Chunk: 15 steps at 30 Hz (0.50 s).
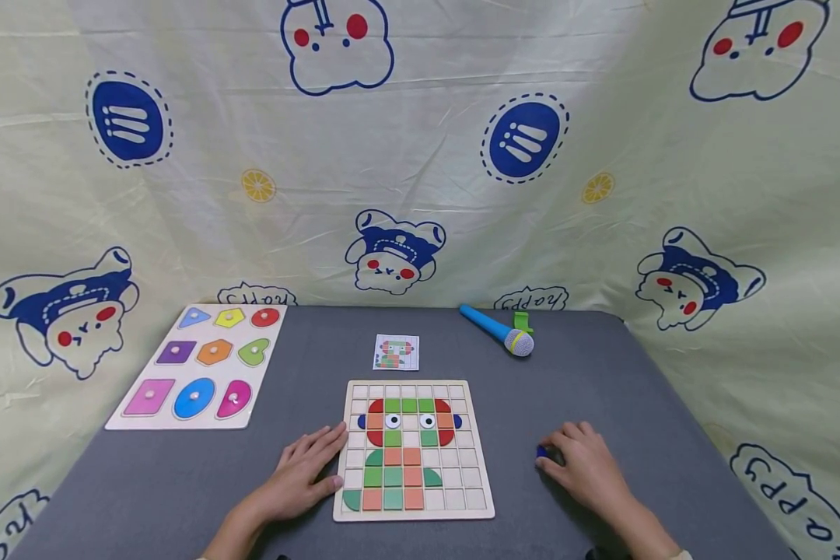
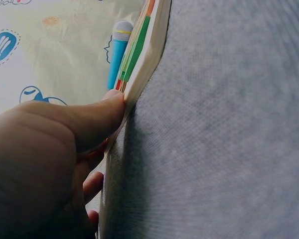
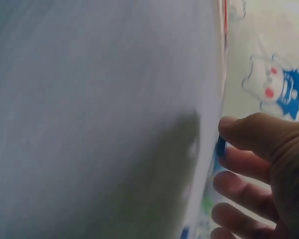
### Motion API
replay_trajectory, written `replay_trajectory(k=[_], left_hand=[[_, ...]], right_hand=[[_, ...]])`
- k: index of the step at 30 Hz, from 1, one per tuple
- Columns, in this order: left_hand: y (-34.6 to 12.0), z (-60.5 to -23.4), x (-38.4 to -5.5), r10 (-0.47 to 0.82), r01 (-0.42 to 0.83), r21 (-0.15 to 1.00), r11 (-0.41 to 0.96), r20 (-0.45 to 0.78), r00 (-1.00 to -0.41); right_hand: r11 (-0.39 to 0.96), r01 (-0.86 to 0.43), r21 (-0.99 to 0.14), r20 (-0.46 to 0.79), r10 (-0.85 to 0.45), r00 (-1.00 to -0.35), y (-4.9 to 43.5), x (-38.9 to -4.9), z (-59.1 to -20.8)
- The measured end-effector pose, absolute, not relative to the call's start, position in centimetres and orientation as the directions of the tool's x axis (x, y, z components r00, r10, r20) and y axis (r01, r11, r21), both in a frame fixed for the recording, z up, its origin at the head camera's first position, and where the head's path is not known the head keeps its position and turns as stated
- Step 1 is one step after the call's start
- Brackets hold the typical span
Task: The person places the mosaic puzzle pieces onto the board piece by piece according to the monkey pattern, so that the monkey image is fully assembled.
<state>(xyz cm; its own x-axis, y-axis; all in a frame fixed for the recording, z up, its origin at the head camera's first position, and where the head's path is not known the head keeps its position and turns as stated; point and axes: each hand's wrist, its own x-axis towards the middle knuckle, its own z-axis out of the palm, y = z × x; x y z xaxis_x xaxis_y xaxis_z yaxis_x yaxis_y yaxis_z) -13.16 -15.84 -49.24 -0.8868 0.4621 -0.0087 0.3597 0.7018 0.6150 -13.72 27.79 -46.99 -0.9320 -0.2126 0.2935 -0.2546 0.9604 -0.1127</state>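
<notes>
A square wooden mosaic board with white grid cells lies in the middle of the table. Green, orange, red and blue pieces fill some cells, with two round eye pieces near the top. Along the board's left edge rests my left hand, fingers extended and thumb touching the rim. To the right of the board, my right hand pinches a small blue piece between thumb and index finger, low over the table. The hand covers part of that piece in the head view.
Behind the board lies a small picture card. A blue toy microphone and a green piece sit at the back right. On the left is a white shape-puzzle board. A printed curtain hangs behind the grey table.
</notes>
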Motion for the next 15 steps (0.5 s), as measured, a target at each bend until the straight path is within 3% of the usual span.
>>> replay_trajectory(k=[9, 15], left_hand=[[-15.9, -49.1, -13.3, 0.466, 0.361, 0.617, 0.699, -0.011, -0.885], [-15.9, -49.2, -13.3, 0.465, 0.352, 0.615, 0.705, -0.027, -0.885]], right_hand=[[0.918, -0.364, -0.156, 0.243, -0.322, -0.915, 20.9, -14.0, -46.2], [0.837, -0.524, -0.158, 0.287, -0.469, -0.835, 16.3, -13.8, -46.4]])
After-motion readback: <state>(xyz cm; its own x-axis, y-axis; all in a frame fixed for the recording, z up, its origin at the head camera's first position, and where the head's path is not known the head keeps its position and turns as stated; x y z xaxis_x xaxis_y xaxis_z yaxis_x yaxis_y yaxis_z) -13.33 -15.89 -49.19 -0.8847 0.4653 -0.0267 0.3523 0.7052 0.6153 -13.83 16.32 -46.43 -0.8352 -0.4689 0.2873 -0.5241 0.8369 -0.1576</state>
